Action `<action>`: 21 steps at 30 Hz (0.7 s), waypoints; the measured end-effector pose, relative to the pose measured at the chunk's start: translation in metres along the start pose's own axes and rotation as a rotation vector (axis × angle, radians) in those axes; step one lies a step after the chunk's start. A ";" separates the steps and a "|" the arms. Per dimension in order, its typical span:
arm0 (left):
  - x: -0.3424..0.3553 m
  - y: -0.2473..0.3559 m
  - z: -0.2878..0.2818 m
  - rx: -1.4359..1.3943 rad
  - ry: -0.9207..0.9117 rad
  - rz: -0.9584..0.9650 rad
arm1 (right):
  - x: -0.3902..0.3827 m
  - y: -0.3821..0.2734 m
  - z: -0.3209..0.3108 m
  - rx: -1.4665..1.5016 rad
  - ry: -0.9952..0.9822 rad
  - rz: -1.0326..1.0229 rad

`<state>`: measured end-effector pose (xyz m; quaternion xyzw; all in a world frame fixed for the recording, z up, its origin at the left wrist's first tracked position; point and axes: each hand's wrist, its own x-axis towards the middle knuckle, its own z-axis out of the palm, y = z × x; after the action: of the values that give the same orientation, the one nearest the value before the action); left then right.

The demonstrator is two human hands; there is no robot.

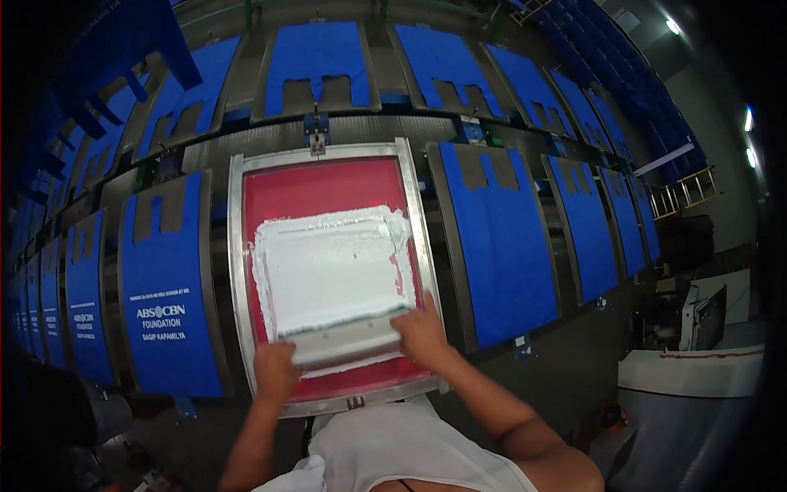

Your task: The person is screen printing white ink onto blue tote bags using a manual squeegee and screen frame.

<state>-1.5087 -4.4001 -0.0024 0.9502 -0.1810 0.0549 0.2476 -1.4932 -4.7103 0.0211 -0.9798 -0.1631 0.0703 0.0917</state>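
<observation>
A metal-framed printing screen with red mesh lies in front of me. Thick white ink covers the middle of the mesh, with a ridge along its far and side edges. Across the near part of the ink lies a wide squeegee. My left hand is closed around its left end, and my right hand is closed around its right end, the right index finger stretched along the frame side. Whatever lies beneath the screen is hidden.
Blue bags on flat boards stand on both sides: a printed blue bag at left, a plain blue bag at right. Another row of bags lies beyond a metal rail. A metal hinge clamp sits at the screen's far edge. A white-topped container stands at lower right.
</observation>
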 end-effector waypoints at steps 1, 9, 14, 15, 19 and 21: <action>0.036 -0.020 0.006 0.041 -0.063 -0.085 | 0.035 0.016 0.006 -0.049 0.051 -0.010; 0.184 -0.050 -0.022 0.051 -0.194 -0.179 | 0.164 0.056 -0.047 -0.073 -0.064 0.010; 0.023 0.005 -0.044 0.032 -0.299 -0.141 | -0.002 0.003 -0.041 -0.004 -0.219 -0.085; -0.011 0.013 -0.041 -0.036 -0.248 -0.030 | -0.032 -0.012 -0.029 0.091 -0.205 -0.002; -0.060 0.018 -0.006 -0.030 -0.052 0.073 | -0.063 -0.029 0.010 0.112 -0.106 -0.006; -0.024 -0.007 0.006 -0.040 -0.039 0.059 | -0.031 -0.015 0.015 0.054 -0.004 -0.013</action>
<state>-1.5287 -4.3897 -0.0161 0.9402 -0.2148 0.0401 0.2613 -1.5289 -4.7045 0.0131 -0.9758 -0.1678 0.0759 0.1180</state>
